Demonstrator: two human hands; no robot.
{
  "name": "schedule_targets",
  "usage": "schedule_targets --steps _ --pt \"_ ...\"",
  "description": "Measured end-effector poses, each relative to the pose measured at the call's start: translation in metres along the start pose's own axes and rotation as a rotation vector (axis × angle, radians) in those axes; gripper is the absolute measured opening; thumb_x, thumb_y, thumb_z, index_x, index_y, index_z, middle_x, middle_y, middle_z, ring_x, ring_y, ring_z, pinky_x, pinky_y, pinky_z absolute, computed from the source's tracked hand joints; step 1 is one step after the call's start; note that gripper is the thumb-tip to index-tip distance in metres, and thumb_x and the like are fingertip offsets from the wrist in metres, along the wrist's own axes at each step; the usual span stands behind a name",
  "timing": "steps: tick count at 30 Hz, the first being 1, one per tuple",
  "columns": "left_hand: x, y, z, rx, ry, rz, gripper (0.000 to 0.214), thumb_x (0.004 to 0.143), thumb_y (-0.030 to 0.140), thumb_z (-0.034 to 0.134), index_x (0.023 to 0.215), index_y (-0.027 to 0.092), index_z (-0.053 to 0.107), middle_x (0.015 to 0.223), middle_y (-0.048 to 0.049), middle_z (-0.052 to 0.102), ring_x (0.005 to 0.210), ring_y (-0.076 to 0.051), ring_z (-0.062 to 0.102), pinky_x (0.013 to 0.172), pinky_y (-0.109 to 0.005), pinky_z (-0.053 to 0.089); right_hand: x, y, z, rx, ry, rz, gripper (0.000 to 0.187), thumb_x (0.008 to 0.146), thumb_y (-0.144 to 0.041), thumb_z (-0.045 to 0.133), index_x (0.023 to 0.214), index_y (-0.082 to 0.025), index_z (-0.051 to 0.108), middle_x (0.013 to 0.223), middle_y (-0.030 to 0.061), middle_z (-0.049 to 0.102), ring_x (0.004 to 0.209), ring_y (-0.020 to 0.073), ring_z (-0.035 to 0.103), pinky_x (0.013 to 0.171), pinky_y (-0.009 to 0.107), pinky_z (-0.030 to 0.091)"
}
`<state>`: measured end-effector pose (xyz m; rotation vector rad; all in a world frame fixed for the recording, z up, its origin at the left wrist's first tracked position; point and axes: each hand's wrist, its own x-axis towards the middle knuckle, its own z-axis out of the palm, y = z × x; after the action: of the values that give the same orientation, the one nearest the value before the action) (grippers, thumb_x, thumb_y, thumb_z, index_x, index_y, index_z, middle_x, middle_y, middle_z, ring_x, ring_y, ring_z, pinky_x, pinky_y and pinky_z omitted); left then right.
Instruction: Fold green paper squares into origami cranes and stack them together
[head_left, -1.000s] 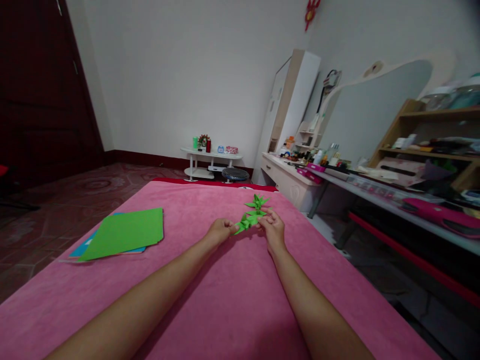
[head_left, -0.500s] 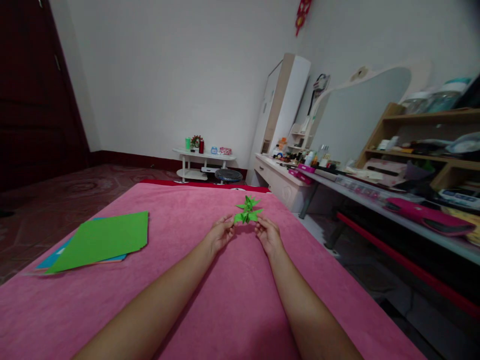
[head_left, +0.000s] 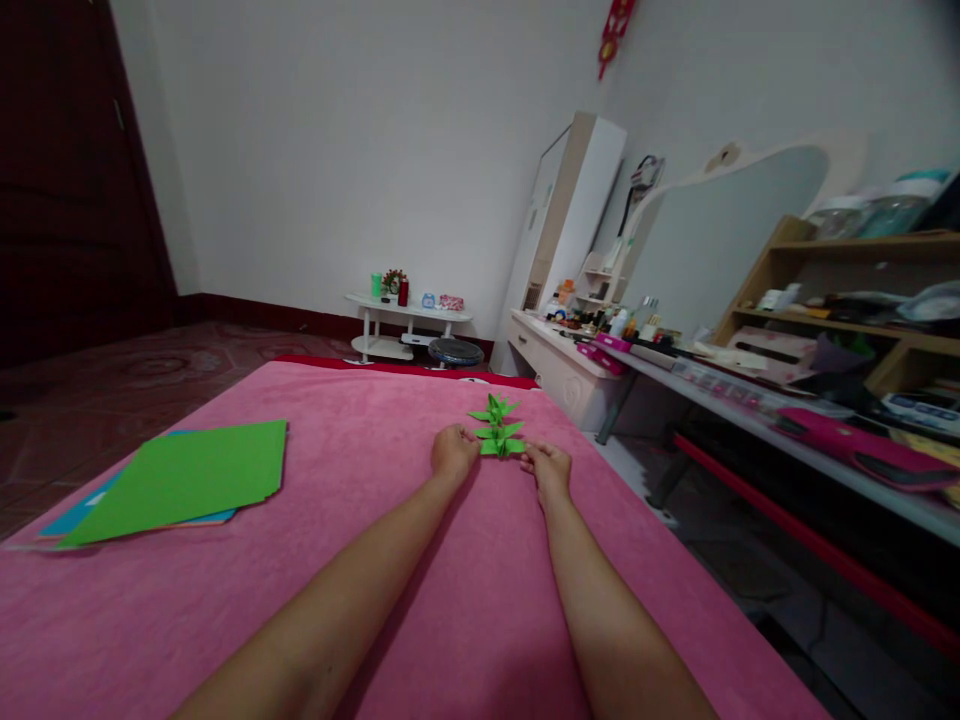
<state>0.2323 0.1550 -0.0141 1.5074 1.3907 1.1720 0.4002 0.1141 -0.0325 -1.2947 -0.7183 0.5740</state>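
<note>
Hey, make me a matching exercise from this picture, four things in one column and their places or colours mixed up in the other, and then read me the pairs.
Column one:
1. Left hand
2. Paper stack
3. Right hand
4. Wall ornament

Column two:
A. Red, hanging high up
B. At the right end of the nearest folded green piece
C. At the left end of that same piece
D. Green on top, lying on the pink cloth

Pairs: 1-C, 2-D, 3-B, 4-A.

Green sheet (head_left: 187, 475) hides most of blue sheet (head_left: 73, 516), left edge of cloth (head_left: 487, 610). Left hand (head_left: 454, 453) hides its fingertips. Folded paper (head_left: 501, 447) too small for us to trace.
</note>
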Motion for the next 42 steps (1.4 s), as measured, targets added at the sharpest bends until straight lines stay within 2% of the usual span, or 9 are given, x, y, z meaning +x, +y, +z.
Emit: schedule_targets --steps 6,11,19,27,32,35,37,39,42 --pt "0.002 -0.007 0.001 0.253 0.03 0.107 0.01 0.07 0.023 0.059 0.076 0.019 0.065 0.077 -0.0032 0.067 0.071 -0.015 0.06 0.059 -0.022 0.039 0.007 0.014 0.007 -0.313 -0.011 -0.106 0.024 0.065 -0.023 0.057 0.082 -0.012 0.07 0.057 0.0019 0.066 0.05 0.0149 0.061 0.049 0.023 0.05" --pt "0.0 -0.008 0.004 0.403 0.024 0.151 0.013 0.072 0.024 0.056 0.078 0.022 0.066 0.083 -0.0042 0.069 0.079 -0.018 0.061 0.062 -0.024 0.039 0.004 0.008 0.005 -0.602 -0.008 -0.189 0.016 0.066 -0.022 0.056 0.069 -0.02 0.071 0.067 0.0028 0.07 0.068 0.0182 0.065 0.062 0.023 0.048" --pt "0.001 -0.011 0.009 0.528 -0.005 0.145 0.015 0.074 0.025 0.056 0.079 0.021 0.069 0.088 -0.0088 0.069 0.086 -0.021 0.062 0.072 -0.027 0.042 -0.01 0.0 0.013 -0.902 -0.044 -0.239 0.019 0.071 -0.021 0.056 0.077 -0.026 0.073 0.088 0.0038 0.072 0.086 0.0202 0.064 0.076 0.026 0.045" --pt "0.0 -0.008 -0.004 0.467 0.001 0.133 0.019 0.074 0.014 0.051 0.079 0.015 0.069 0.09 -0.0122 0.068 0.09 -0.021 0.061 0.077 -0.026 0.042 -0.019 -0.009 0.007 -0.868 -0.044 -0.299 0.023 0.069 -0.017 0.057 0.081 -0.027 0.074 0.088 0.0009 0.072 0.084 0.0172 0.065 0.076 0.023 0.046" --pt "-0.001 -0.012 -0.019 0.32 -0.043 0.177 0.015 0.071 0.011 0.055 0.077 0.013 0.069 0.084 -0.0097 0.069 0.085 -0.019 0.062 0.077 -0.026 0.044 -0.024 -0.012 -0.003 -0.719 0.097 -0.315 0.033 0.073 -0.023 0.049 0.099 -0.021 0.07 0.095 0.0053 0.071 0.086 0.02 0.064 0.075 0.026 0.047" --pt "-0.006 -0.015 -0.037 0.221 -0.097 0.194 0.013 0.071 0.014 0.058 0.08 0.014 0.068 0.081 -0.0064 0.069 0.077 -0.016 0.063 0.071 -0.025 0.047 -0.027 -0.016 -0.01 -0.634 0.175 -0.276 0.036 0.072 -0.025 0.047 0.098 -0.014 0.07 0.085 0.0083 0.072 0.077 0.0216 0.065 0.067 0.026 0.048" --pt "-0.014 -0.018 -0.06 0.181 -0.142 0.2 0.013 0.071 0.017 0.059 0.08 0.013 0.067 0.076 -0.0055 0.069 0.069 -0.015 0.062 0.065 -0.024 0.048 -0.029 -0.022 -0.014 -0.578 0.204 -0.244 0.036 0.072 -0.027 0.046 0.095 -0.012 0.07 0.074 0.0079 0.071 0.068 0.0215 0.064 0.06 0.026 0.047" --pt "-0.024 -0.021 -0.093 0.175 -0.186 0.212 0.015 0.07 0.021 0.061 0.081 0.013 0.067 0.07 -0.0053 0.068 0.062 -0.015 0.061 0.059 -0.024 0.047 -0.03 -0.03 -0.016 -0.521 0.214 -0.22 0.036 0.074 -0.029 0.042 0.09 -0.013 0.07 0.064 0.006 0.069 0.062 0.0209 0.063 0.055 0.025 0.045" --pt "-0.038 -0.024 -0.164 0.232 -0.246 0.265 0.016 0.069 0.021 0.059 0.08 0.015 0.068 0.072 -0.0047 0.068 0.06 -0.015 0.059 0.057 -0.024 0.045 -0.034 -0.043 -0.009 -0.439 0.186 -0.207 0.035 0.077 -0.031 0.038 0.082 -0.017 0.07 0.055 0.0031 0.065 0.054 0.0196 0.06 0.049 0.025 0.042"
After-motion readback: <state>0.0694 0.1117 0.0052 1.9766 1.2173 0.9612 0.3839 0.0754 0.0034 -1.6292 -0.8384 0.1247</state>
